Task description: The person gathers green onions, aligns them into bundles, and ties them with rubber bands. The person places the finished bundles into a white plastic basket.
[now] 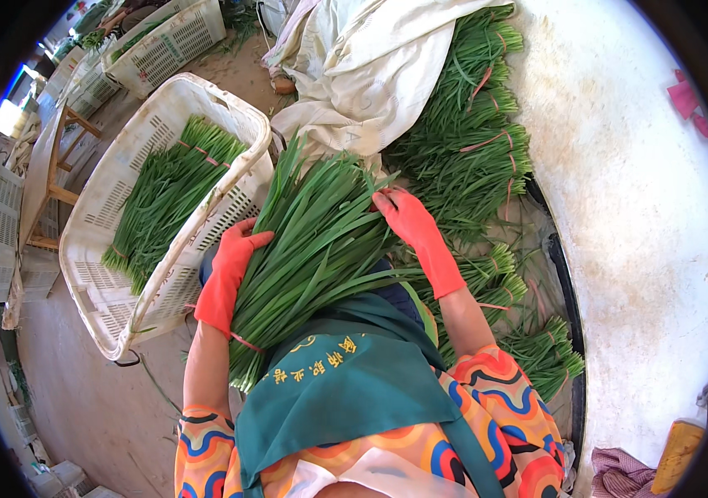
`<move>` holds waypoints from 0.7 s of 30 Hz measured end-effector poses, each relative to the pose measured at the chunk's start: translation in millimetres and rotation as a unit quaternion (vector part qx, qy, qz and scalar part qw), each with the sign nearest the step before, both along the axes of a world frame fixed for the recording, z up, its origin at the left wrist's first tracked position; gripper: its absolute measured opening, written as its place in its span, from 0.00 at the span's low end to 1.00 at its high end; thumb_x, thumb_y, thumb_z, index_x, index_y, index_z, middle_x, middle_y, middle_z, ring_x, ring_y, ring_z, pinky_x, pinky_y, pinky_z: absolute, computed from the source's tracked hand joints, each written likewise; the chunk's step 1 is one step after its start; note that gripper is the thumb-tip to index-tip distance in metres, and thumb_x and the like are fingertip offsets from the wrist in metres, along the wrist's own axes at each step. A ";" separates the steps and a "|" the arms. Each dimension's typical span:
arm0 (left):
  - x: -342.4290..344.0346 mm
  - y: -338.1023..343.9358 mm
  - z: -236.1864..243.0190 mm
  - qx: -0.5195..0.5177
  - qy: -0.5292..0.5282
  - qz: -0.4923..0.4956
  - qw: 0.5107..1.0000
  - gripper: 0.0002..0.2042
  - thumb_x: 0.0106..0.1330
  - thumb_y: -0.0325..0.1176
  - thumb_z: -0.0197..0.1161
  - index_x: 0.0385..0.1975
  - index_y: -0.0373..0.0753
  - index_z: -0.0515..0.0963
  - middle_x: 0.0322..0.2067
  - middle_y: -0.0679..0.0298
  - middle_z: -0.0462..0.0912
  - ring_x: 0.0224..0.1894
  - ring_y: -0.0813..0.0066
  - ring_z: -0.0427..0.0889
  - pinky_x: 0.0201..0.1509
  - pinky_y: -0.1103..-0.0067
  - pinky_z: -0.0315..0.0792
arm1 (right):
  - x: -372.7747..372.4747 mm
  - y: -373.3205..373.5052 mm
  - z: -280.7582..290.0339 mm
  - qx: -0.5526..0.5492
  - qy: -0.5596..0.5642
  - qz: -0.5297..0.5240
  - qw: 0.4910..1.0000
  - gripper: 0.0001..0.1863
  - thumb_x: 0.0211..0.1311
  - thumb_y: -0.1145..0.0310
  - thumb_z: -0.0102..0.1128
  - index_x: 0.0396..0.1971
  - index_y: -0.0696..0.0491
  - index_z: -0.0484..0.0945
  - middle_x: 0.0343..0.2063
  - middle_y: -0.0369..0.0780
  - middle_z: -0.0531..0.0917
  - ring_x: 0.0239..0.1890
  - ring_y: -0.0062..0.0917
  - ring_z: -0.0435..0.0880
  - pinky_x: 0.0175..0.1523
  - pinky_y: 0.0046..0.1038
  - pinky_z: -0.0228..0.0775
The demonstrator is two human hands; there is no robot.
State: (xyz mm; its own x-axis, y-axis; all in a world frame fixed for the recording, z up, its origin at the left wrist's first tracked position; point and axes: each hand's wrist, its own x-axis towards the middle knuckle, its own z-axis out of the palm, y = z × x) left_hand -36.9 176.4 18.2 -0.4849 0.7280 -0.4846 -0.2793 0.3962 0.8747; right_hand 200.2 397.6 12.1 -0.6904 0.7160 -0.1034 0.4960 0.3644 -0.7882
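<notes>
One bundle of long green leaves (321, 228), between red-rubber-gloved left hand (234, 266), fingers loosely spread against it, and matching right hand (412, 220), fingertips on opposite leaves, closure indeterminate, one white slotted plastic crate (151, 137) alongside.

Pretty sure you're in a produce packing shed or similar workroom. You've got banded bundles of long greens (474, 158) piled along a stained white wall (636, 183), partly under a big pale cloth (371, 75), plus a slotted white crate (184, 282) beside you and more crates (167, 54) further back. The dirty bare floor (80, 390), rough wooden bench (43, 183) and your green apron (346, 373) all look pretty work-site too.
</notes>
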 end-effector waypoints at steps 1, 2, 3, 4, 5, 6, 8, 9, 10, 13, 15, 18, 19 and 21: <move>-1.1 -1.4 -2.3 0.006 -0.003 0.001 1.000 0.22 0.54 0.28 0.66 0.49 0.30 0.73 0.37 0.59 0.82 0.35 0.74 0.80 0.43 0.80 0.73 | -2.0 -3.0 3.8 -0.005 -0.001 0.002 1.000 0.16 0.59 0.58 0.55 0.33 0.57 0.81 0.50 0.47 0.77 0.51 0.36 0.76 0.54 0.30 0.65; -2.8 -2.7 -6.4 0.012 -0.005 0.002 1.000 0.22 0.54 0.28 0.66 0.49 0.30 0.73 0.37 0.59 0.82 0.35 0.75 0.80 0.42 0.80 0.73 | -5.5 -7.2 5.6 -0.010 -0.002 0.004 1.000 0.16 0.57 0.58 0.56 0.33 0.58 0.80 0.49 0.47 0.77 0.49 0.35 0.77 0.52 0.30 0.66; -3.6 -2.9 -8.8 0.018 -0.008 0.001 1.000 0.21 0.54 0.28 0.66 0.49 0.30 0.73 0.37 0.59 0.82 0.35 0.75 0.80 0.42 0.80 0.74 | -7.6 -11.4 5.8 -0.015 -0.003 0.004 1.000 0.16 0.56 0.59 0.57 0.34 0.58 0.80 0.49 0.46 0.77 0.47 0.34 0.78 0.50 0.30 0.67; -4.2 -2.9 -9.3 0.019 0.001 0.001 1.000 0.21 0.54 0.28 0.66 0.49 0.30 0.73 0.37 0.59 0.82 0.34 0.75 0.80 0.42 0.80 0.74 | -10.6 -15.5 4.1 -0.008 0.017 -0.021 1.000 0.16 0.52 0.60 0.60 0.34 0.58 0.80 0.45 0.44 0.80 0.42 0.31 0.80 0.47 0.29 0.68; -5.0 -2.6 -9.4 0.021 0.010 0.001 1.000 0.21 0.54 0.28 0.65 0.49 0.30 0.73 0.37 0.59 0.82 0.34 0.75 0.80 0.41 0.80 0.74 | -14.1 -18.2 2.8 -0.032 0.038 -0.048 0.998 0.15 0.51 0.61 0.60 0.32 0.58 0.80 0.46 0.46 0.79 0.43 0.34 0.80 0.48 0.30 0.68; -4.0 -2.7 -12.0 0.022 0.016 0.001 1.000 0.21 0.54 0.29 0.65 0.49 0.30 0.73 0.36 0.59 0.82 0.33 0.75 0.80 0.41 0.79 0.74 | -16.0 -19.8 0.3 -0.056 0.056 -0.076 0.994 0.15 0.50 0.61 0.60 0.29 0.59 0.81 0.48 0.47 0.78 0.44 0.36 0.79 0.48 0.30 0.68; -9.3 -1.7 -14.3 0.011 -0.004 0.008 1.000 0.21 0.54 0.29 0.65 0.49 0.30 0.74 0.35 0.59 0.82 0.32 0.74 0.81 0.40 0.79 0.74 | -15.4 -18.3 -5.0 -0.069 0.101 -0.145 0.982 0.14 0.49 0.62 0.60 0.29 0.59 0.81 0.44 0.46 0.78 0.41 0.34 0.78 0.45 0.29 0.68; -11.1 -0.1 -13.7 0.007 -0.014 0.012 1.000 0.21 0.55 0.29 0.65 0.49 0.30 0.74 0.35 0.59 0.82 0.31 0.74 0.81 0.39 0.79 0.75 | -15.1 -15.3 -7.6 -0.056 0.128 -0.186 0.973 0.14 0.50 0.62 0.61 0.30 0.58 0.81 0.39 0.44 0.80 0.37 0.29 0.78 0.42 0.26 0.68; -10.0 1.4 -9.4 0.001 -0.019 0.007 1.000 0.21 0.55 0.30 0.65 0.49 0.31 0.74 0.34 0.59 0.82 0.30 0.74 0.81 0.38 0.79 0.75 | -14.9 -11.7 -10.1 -0.042 0.154 -0.227 0.961 0.14 0.50 0.62 0.61 0.32 0.58 0.80 0.33 0.41 0.81 0.33 0.24 0.77 0.39 0.24 0.67; -15.4 -0.4 -12.1 -0.016 -0.018 -0.018 1.000 0.20 0.55 0.31 0.64 0.48 0.32 0.74 0.34 0.59 0.82 0.30 0.74 0.81 0.38 0.78 0.75 | 8.9 22.5 -0.7 -0.066 0.182 -0.378 0.905 0.09 0.52 0.66 0.58 0.27 0.57 0.81 0.28 0.41 0.84 0.33 0.25 0.80 0.41 0.28 0.70; -16.0 1.7 -10.5 -0.020 -0.019 -0.020 0.999 0.20 0.56 0.31 0.64 0.48 0.32 0.74 0.34 0.59 0.82 0.30 0.74 0.81 0.38 0.79 0.75 | 44.0 52.3 -8.2 -0.070 0.161 -0.385 0.906 0.12 0.54 0.65 0.58 0.36 0.55 0.80 0.35 0.41 0.84 0.37 0.26 0.80 0.44 0.28 0.69; -17.9 3.5 -17.3 -0.028 -0.004 -0.027 0.999 0.20 0.55 0.33 0.65 0.47 0.32 0.75 0.34 0.59 0.82 0.30 0.74 0.81 0.39 0.79 0.74 | 58.8 40.7 -6.2 0.157 0.150 -0.346 0.913 0.15 0.56 0.67 0.58 0.44 0.54 0.76 0.47 0.41 0.79 0.49 0.32 0.77 0.52 0.30 0.68; -17.8 2.3 -17.2 -0.033 0.007 -0.027 0.999 0.20 0.55 0.34 0.65 0.47 0.32 0.76 0.35 0.59 0.82 0.31 0.74 0.81 0.39 0.79 0.74 | 49.3 27.3 7.7 0.172 0.170 -0.293 0.925 0.15 0.56 0.69 0.58 0.44 0.54 0.76 0.46 0.41 0.79 0.49 0.33 0.77 0.53 0.32 0.67; -23.1 -1.2 -28.6 -0.033 0.028 -0.053 0.998 0.21 0.54 0.35 0.66 0.47 0.32 0.76 0.35 0.60 0.82 0.31 0.76 0.81 0.40 0.79 0.74 | 30.2 -5.9 38.4 0.201 0.211 -0.185 0.939 0.14 0.55 0.72 0.58 0.44 0.53 0.77 0.45 0.41 0.80 0.50 0.36 0.76 0.56 0.34 0.66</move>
State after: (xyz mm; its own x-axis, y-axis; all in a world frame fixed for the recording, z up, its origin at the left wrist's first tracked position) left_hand -60.0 175.3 -10.4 -0.4343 0.7447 -0.5068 -0.1838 0.4775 0.8592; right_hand 230.5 391.7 50.5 -0.3064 0.8372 0.4529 0.3220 0.5390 -0.7783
